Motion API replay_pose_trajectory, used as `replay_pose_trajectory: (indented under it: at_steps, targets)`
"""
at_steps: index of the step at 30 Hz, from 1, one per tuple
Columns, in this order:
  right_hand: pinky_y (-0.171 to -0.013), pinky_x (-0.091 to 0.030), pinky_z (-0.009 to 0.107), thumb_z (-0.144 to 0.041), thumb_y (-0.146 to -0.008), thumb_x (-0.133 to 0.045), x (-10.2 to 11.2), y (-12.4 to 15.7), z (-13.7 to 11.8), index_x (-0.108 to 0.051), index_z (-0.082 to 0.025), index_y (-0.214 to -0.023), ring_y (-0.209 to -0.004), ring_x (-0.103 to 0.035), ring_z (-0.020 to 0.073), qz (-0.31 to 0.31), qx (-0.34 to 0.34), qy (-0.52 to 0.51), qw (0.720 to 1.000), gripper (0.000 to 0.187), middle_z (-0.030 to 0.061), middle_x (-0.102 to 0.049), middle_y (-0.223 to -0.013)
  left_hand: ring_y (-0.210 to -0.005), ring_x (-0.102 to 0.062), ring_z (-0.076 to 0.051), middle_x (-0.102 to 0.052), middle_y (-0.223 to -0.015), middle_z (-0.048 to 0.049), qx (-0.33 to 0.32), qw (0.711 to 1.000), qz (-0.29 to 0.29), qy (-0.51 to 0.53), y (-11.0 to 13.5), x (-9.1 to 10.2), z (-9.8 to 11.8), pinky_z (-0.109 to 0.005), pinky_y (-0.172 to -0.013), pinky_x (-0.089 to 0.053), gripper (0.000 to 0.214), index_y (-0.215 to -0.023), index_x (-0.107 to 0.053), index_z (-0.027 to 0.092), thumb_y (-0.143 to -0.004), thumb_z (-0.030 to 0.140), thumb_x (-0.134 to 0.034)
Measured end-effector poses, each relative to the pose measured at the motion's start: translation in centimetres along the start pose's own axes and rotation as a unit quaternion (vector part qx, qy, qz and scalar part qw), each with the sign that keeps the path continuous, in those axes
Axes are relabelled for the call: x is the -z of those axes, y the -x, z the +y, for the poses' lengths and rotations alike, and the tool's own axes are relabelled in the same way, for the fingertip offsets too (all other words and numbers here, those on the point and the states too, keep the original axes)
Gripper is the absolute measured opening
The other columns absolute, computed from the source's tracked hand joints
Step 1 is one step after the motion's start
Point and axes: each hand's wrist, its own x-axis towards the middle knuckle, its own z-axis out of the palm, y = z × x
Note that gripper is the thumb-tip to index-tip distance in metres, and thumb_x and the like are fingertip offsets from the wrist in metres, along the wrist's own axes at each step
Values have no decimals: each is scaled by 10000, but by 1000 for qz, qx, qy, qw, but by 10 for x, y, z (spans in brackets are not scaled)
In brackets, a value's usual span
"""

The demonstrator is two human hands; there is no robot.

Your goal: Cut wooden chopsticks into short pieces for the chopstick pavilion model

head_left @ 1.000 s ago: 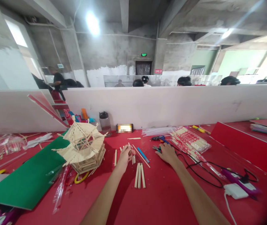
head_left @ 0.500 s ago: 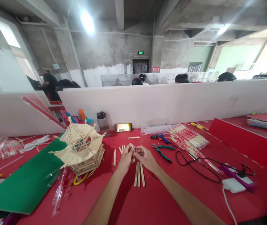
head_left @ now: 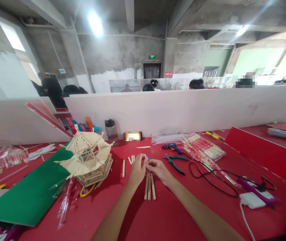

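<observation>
My left hand [head_left: 137,170] and my right hand [head_left: 159,170] meet over the red table [head_left: 173,214], fingers pinched together on a short wooden stick; a bit of blue shows between them. Just below the hands lie three cut wooden sticks [head_left: 149,186] side by side. A pavilion model made of sticks [head_left: 89,158] stands to the left on the edge of a green board [head_left: 29,190]. Green-handled pliers [head_left: 176,160] lie right of my right hand.
A pack of chopsticks [head_left: 203,147], a black cable [head_left: 213,177], a purple glue gun [head_left: 254,189] and a white adapter [head_left: 252,200] lie at the right. A bottle [head_left: 111,130] and a phone [head_left: 132,136] stand by the white partition [head_left: 183,110]. Other people sit behind it.
My right hand left the pliers at the right and came over to my left hand; both now pinch the small stick together.
</observation>
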Motion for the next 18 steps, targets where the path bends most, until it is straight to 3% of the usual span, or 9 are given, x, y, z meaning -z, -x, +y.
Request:
replay_pose_trajectory:
  at_steps: [5, 11, 15, 18]
  targets:
    - [-508, -408, 214, -439, -689, -774, 3, -6, 4, -603, -183, -813, -515, -534, 96, 72, 47, -2, 996, 332, -16, -649, -680, -838, -606, -192, -640, -863, -42, 15, 993, 1, -116, -7, 12, -7, -294, -761, -423, 218, -856, -526, 210, -954, 349, -390]
    - [-467, -374, 198, -416, -722, -740, 14, -11, 6, -617, -182, -882, -490, -510, 89, 95, 82, 63, 990, 309, -29, -622, -665, -825, -649, -225, -690, -843, -68, 111, 955, -80, -264, -8, 23, -32, -285, -685, -396, 158, -887, -578, 201, -918, 327, -488]
    - [-590, -461, 245, -411, -748, -720, 15, -11, 5, -675, -179, -957, -621, -587, 130, 77, 101, 82, 989, 316, 16, -676, -773, -831, -646, -229, -665, -993, -108, 86, 945, -60, -311, -4, 24, -30, -294, -676, -408, 191, -1025, -575, 189, -933, 312, -461]
    - [-657, -483, 273, -406, -751, -728, 15, -11, 5, -674, -192, -1003, -724, -633, 169, 55, 111, 71, 990, 335, 37, -702, -822, -850, -630, -204, -647, -1031, -87, 20, 968, -35, -248, -6, 25, -20, -290, -712, -430, 222, -1055, -587, 207, -958, 308, -414]
